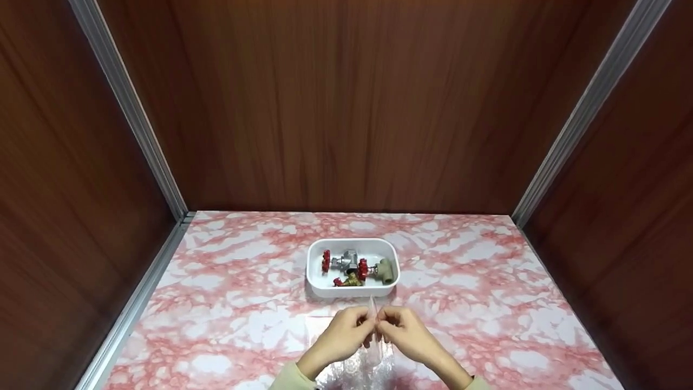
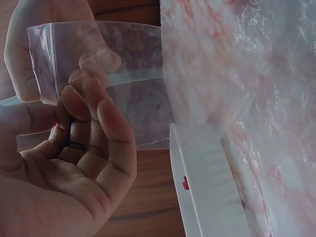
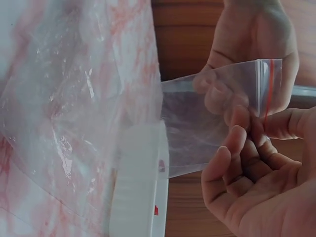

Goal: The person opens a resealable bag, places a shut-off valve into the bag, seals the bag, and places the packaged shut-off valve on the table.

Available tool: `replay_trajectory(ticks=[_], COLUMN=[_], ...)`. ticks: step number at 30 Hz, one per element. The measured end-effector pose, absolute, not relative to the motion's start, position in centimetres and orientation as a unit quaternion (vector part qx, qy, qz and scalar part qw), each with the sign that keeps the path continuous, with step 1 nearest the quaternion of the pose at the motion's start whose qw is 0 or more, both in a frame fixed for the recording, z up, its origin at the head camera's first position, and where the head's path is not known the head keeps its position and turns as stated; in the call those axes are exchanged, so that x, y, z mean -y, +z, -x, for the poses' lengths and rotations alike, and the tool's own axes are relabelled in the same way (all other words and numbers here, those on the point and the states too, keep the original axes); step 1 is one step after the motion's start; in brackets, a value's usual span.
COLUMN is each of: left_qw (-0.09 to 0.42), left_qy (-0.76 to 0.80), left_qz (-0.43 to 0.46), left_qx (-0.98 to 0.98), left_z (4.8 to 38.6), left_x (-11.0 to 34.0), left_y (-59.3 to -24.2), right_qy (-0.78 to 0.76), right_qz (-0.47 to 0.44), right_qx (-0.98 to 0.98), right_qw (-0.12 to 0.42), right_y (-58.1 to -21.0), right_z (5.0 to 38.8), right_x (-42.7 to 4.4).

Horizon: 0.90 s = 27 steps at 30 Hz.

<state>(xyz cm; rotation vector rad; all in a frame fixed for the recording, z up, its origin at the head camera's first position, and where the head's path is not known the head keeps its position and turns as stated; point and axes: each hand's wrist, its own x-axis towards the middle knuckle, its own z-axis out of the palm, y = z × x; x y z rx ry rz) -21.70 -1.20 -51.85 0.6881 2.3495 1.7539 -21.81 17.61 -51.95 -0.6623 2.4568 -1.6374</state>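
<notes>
A: Where was the bag?
B: Clear zip bag (image 3: 185, 131) was upright between the two hands, zip edge up, near side of the white tray (image 1: 352, 292). Couldn't tell if its lower end touched the bench (image 1: 227, 330).
A: Grip?
B: Left hand (image 1: 342, 331) pinched the zip edge, thumb against index, other fingers loosely bent. Right hand (image 1: 410, 333) mirrored it, same edge, fingertips close together. Red line (image 3: 269, 94) ran along the zip on the right hand's side.
A: Bag mouth parted?
B: Couldn't tell.
A: Tray contents?
B: Three valves. Silver valve (image 1: 347, 262) on the left, red wheel pointing left. Grey-green valve (image 1: 385, 270) at the right end, red wheel also left. Small brass valve (image 1: 353, 280) by the near wall, red handle.
A: Anything else?
B: Crinkled clear plastic (image 1: 352, 371) lay on the bench below the hands. Wood-grain panel (image 1: 346, 108) stood behind.
</notes>
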Motion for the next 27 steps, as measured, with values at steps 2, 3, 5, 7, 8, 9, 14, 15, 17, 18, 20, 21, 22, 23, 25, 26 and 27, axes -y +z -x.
replay_trajectory(ticks=[2,3,5,7,8,9,14,15,17,18,20,21,22,23,25,26,27], left_qw=[0.058,0.054,0.043,0.031,0.025,0.018,0.001,-0.001,-0.003,-0.003,-0.002,-0.001,0.000,0.000,-0.001,-0.002,-0.003], left_qy=[0.573,0.569,0.555,0.542,0.533,0.526,0.505,0.503,0.498,0.497,0.494,0.493,0.493,0.493,0.491,0.490,0.489], left_qz=[-0.232,-0.230,-0.230,-0.229,-0.229,-0.230,-0.239,-0.241,-0.241,-0.242,-0.244,-0.245,-0.245,-0.245,-0.245,-0.244,-0.244], left_qx=[-0.784,-0.788,-0.798,-0.808,-0.814,-0.819,-0.830,-0.830,-0.833,-0.833,-0.834,-0.835,-0.835,-0.835,-0.836,-0.837,-0.838], left_z=[21.70,21.69,21.67,21.66,21.66,21.65,21.66,21.66,21.68,21.66,21.67,21.68,21.68,21.67,21.67,21.66,21.64], left_x=[1.16,1.14,1.08,1.03,1.01,1.00,0.96,0.95,0.93,0.94,0.93,0.92,0.92,0.91,0.87,0.86,0.85], left_y=[-51.83,-51.86,-51.85,-51.84,-51.84,-51.85,-51.75,-51.74,-51.70,-51.70,-51.70,-51.73,-51.73,-51.74,-51.77,-51.79,-51.81], right_qy=[-0.548,-0.548,-0.542,-0.532,-0.526,-0.520,-0.509,-0.509,-0.512,-0.513,-0.516,-0.518,-0.519,-0.520,-0.522,-0.523,-0.524], right_qz=[0.215,0.214,0.211,0.209,0.209,0.209,0.212,0.213,0.215,0.214,0.213,0.213,0.212,0.211,0.208,0.207,0.206], right_qx=[-0.807,-0.807,-0.813,-0.820,-0.824,-0.828,-0.834,-0.834,-0.832,-0.831,-0.830,-0.829,-0.828,-0.828,-0.827,-0.827,-0.826], right_qw=[0.053,0.049,0.036,0.022,0.016,0.010,-0.005,-0.006,-0.005,-0.003,0.000,0.001,0.002,0.003,0.003,0.003,0.003], right_y=[-52.09,-52.13,-52.10,-52.04,-52.02,-51.98,-52.01,-52.02,-52.06,-52.09,-52.20,-52.29,-52.37,-52.43,-52.54,-52.59,-52.61], right_z=[21.80,21.80,21.71,21.63,21.61,21.58,21.62,21.65,21.71,21.74,21.79,21.80,21.80,21.80,21.81,21.82,21.82], right_x=[-17.53,-17.47,-17.36,-17.26,-17.22,-17.18,-17.09,-17.08,-17.11,-17.13,-17.20,-17.24,-17.26,-17.28,-17.27,-17.25,-17.23])
